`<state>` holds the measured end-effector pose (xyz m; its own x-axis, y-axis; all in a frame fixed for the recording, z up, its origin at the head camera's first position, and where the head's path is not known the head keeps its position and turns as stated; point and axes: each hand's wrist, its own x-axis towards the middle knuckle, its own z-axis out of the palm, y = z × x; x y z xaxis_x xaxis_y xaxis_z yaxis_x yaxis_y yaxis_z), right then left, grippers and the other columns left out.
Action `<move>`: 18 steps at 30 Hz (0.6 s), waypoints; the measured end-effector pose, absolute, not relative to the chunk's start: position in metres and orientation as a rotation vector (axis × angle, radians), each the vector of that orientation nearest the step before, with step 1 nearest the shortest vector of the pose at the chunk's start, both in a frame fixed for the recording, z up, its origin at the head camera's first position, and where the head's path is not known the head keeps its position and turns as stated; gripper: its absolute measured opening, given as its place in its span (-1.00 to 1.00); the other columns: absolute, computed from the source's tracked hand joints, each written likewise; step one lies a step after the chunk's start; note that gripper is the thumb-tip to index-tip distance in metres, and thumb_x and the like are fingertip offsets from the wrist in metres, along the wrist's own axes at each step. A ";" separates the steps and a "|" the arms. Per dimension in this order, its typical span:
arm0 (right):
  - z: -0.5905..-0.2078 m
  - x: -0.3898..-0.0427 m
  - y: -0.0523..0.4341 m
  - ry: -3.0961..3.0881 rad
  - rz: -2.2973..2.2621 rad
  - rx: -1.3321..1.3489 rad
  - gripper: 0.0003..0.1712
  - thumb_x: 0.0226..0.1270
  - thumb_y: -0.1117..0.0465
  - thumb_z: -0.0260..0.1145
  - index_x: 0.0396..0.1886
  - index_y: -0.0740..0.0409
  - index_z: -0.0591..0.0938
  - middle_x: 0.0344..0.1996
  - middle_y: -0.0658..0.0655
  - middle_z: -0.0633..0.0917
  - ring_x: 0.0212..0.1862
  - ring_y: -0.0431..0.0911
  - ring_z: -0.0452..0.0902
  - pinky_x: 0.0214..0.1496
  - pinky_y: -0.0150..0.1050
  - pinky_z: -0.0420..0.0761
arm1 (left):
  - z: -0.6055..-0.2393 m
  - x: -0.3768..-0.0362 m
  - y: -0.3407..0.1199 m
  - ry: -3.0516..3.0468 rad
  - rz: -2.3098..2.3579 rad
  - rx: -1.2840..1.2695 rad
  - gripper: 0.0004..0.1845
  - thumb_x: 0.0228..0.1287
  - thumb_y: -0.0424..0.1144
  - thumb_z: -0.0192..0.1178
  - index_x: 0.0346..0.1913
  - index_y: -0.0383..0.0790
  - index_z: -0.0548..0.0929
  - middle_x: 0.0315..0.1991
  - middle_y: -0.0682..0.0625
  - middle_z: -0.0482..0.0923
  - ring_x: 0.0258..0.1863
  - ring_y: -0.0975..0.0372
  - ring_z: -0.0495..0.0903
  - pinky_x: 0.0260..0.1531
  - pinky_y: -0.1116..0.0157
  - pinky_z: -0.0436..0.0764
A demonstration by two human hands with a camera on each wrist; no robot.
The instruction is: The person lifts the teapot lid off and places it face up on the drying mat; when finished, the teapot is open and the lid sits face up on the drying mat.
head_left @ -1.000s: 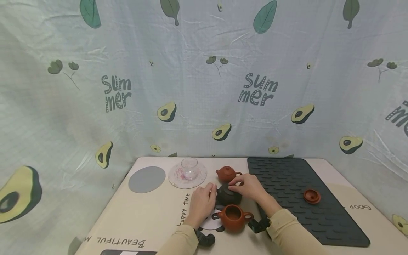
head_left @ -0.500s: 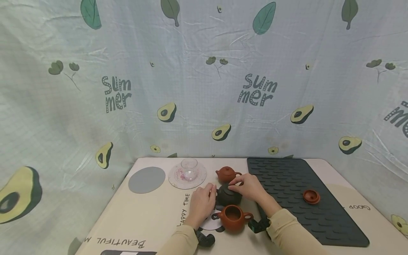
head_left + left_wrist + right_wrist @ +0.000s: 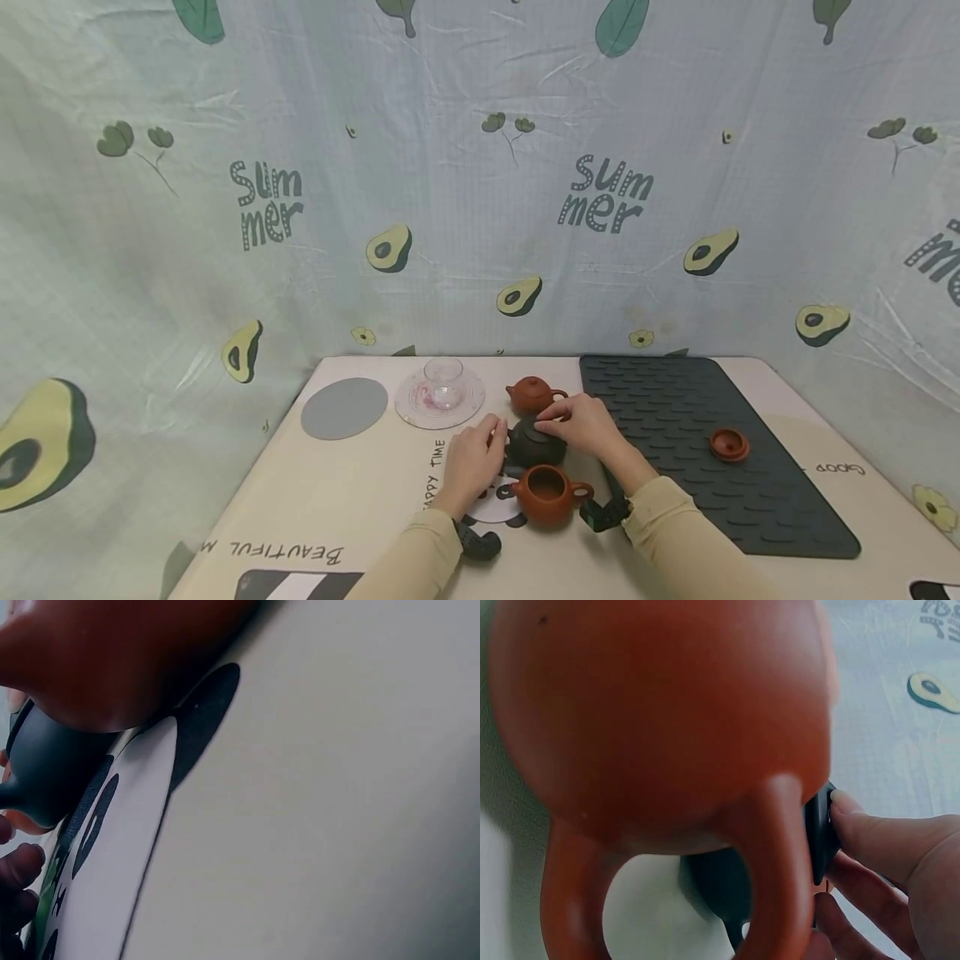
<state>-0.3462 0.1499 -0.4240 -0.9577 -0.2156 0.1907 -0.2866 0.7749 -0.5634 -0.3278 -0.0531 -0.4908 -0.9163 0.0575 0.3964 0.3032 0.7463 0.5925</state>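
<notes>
Between the cream rectangular table's (image 3: 300, 492) side edges stood a round black clay teapot (image 3: 537, 450); the right hand (image 3: 590, 426) pinched its domed black lid (image 3: 528, 427), the left hand (image 3: 474, 461) curving loosely, empty, beside its spout (image 3: 12, 796).

red teapot (image 3: 529, 395) blocking behind dark teapot (image 3: 537, 447), open-topped pot (image 3: 546, 505) in front (handle (image 3: 776, 859) jutting right), free room left of left hand (image 3: 472, 463)

Head view looks forward, down; wrist views, low, close, share the nearest teapot (image 3: 546, 507).
</notes>
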 end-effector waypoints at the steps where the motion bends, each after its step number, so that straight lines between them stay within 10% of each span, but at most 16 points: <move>1: -0.424 -0.346 0.150 -2.852 0.937 0.403 -0.88 0.22 0.06 0.57 -0.27 -0.06 0.85 -0.30 -0.05 0.77 -0.30 -0.17 0.60 -0.27 -0.18 0.60 | -0.491 -0.328 -0.053 -2.595 -0.981 -0.278 -0.74 0.64 -0.01 -0.05 -0.24 0.03 0.54 -0.59 0.18 0.38 -0.51 0.23 0.36 -0.38 0.22 0.29; 18: -0.425 -0.348 0.149 -2.864 0.927 0.371 -0.86 0.23 0.04 0.57 -0.26 -0.07 0.85 -0.26 -0.04 0.77 -0.28 -0.13 0.59 -0.24 -0.15 0.60 | -0.481 -0.331 -0.062 -2.654 -1.322 -0.241 -0.70 0.60 0.03 0.02 -0.21 -0.02 0.65 -0.44 0.13 0.57 -0.42 0.24 0.52 -0.35 0.18 0.40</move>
